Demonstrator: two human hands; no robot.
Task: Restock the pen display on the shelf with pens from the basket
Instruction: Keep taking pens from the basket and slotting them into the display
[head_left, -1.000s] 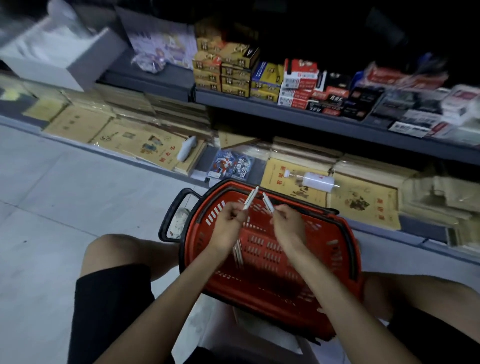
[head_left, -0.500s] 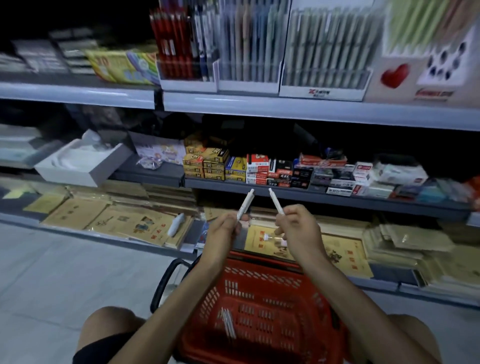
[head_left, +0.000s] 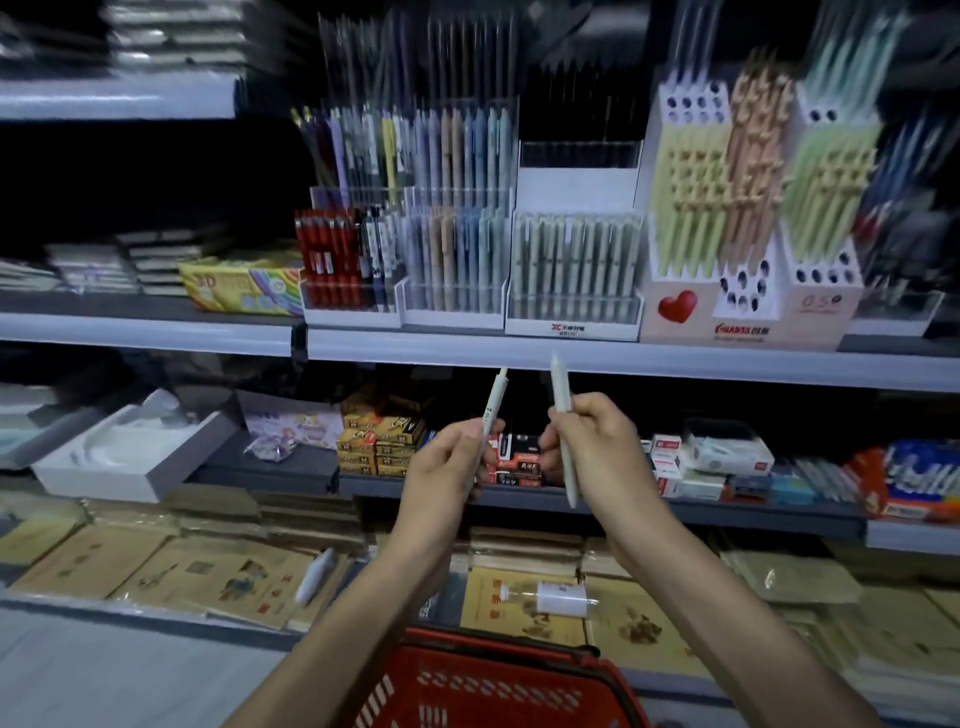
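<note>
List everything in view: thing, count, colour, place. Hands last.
pens in hand: two, white, one per hand, raised below the display shelf
pen displays: several, mixed colours, upper shelf
basket: one, red, bottom centre
small boxes: many, yellow, red, black, white, middle shelf
open box: one, white, middle shelf left
paper packs: many, tan, bottom shelf
bottle: one, white, lying on the packs
left hand: holding one pen
right hand: holding the other

A: What is cut off?
B: The basket (head_left: 498, 686), cropped by the bottom edge.

A: What is blurred?
B: The top pen rows (head_left: 415, 67); labels on the small boxes (head_left: 382, 447) are unreadable.
</note>
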